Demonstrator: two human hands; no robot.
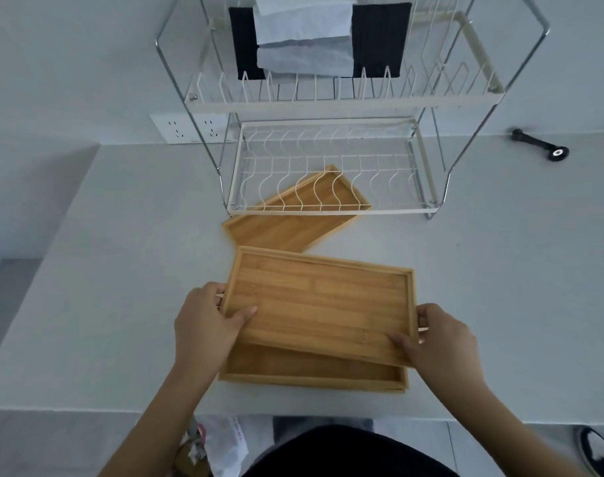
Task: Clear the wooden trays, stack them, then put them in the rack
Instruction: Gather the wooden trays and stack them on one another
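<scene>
Trays first: rigid, light-looking, smooth rectangular bamboo tray point(319, 304) gripped by left hand point(209, 321) at nine o'clock and right hand point(438, 339) at three, skewed above its twin point(311, 370).

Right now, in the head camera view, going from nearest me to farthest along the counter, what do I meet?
Bottom tray → held tray, gripped by left hand and right hand → third tray, partly under the rack → rack's lower tier → cloths on the upper tier.
</scene>
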